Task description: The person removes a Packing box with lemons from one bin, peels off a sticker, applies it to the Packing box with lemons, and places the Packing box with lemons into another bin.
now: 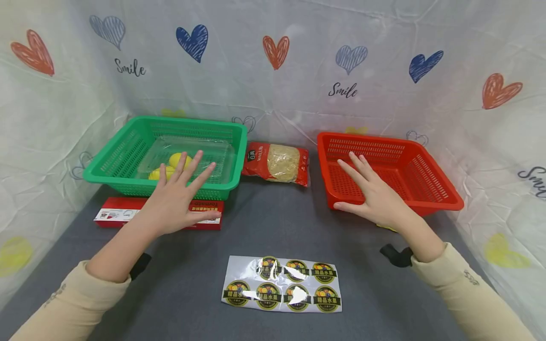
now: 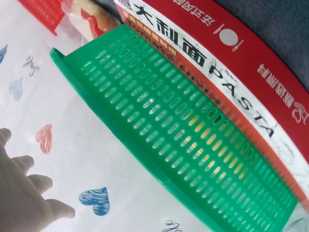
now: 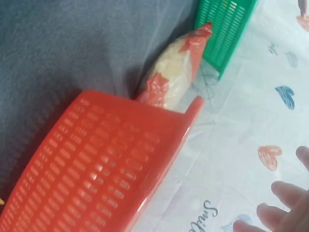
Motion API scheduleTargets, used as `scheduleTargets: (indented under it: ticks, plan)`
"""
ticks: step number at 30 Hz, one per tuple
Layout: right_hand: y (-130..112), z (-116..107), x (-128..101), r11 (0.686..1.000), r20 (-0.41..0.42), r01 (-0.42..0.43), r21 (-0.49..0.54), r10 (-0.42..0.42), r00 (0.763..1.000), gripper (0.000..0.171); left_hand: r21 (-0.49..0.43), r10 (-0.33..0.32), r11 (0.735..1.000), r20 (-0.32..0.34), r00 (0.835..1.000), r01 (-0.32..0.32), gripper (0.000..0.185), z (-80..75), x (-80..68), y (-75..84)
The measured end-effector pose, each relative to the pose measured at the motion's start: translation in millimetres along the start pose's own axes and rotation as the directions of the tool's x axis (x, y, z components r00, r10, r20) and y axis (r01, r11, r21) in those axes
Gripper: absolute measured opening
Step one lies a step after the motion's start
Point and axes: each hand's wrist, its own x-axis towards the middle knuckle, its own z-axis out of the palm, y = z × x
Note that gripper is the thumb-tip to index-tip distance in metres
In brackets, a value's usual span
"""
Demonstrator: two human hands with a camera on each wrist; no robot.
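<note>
Fingers spread wide, holding nothing, both sides: left hand (image 1: 175,201) near green basket (image 1: 192,123), back-left corner of counter (image 1: 273,220); right hand (image 1: 378,199) near red basket (image 1: 443,205), back-right corner. Red bag (image 1: 277,163) between, back edge; sticker sheet (image 1: 282,285) toward front edge.

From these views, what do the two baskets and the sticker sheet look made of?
Green basket and red basket: likely molded plastic, semi-gloss; evenly slotted walls, smooth rims. Sticker sheet: glossy, probably coated paper or film; white glare shows, can't tell which.
</note>
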Motion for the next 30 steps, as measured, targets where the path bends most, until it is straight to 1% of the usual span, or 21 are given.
scheduleTargets:
  ticks: [4, 13, 18, 22, 26, 30]
  plan:
    - [-3, 2, 5, 0.998, 0.022, -0.011, 0.067, 0.009, 1.000, 0.090, -0.031, -0.034, 0.999, -0.004, 0.999, 0.034, 0.100, 0.2, -2.5, -1.8]
    - [-10, 10, 23, 0.993, 0.018, 0.040, 0.107, -0.042, 0.999, 0.086, -0.120, -0.078, 0.990, -0.053, 0.996, 0.071, 0.094, 2.8, -11.6, -4.7]
    - [-19, 14, 32, 0.990, 0.005, 0.060, 0.131, -0.061, 0.998, 0.083, -0.190, -0.109, 0.978, -0.084, 0.990, 0.091, 0.090, 6.5, -14.3, -5.6]
    - [-26, 18, 40, 0.980, -0.023, 0.109, 0.167, -0.107, 0.994, 0.080, -0.272, -0.153, 0.955, -0.095, 0.984, 0.123, 0.083, 9.4, -18.3, -7.0]
    - [-32, 25, 49, 0.966, -0.071, 0.172, 0.191, -0.161, 0.984, 0.077, -0.367, -0.208, 0.917, -0.108, 0.972, 0.155, 0.075, 13.4, -23.5, -8.7]
    - [-40, 33, 58, 0.959, -0.085, 0.213, 0.189, -0.200, 0.976, 0.075, -0.446, -0.240, 0.881, -0.129, 0.962, 0.160, 0.069, 18.4, -27.1, -9.4]
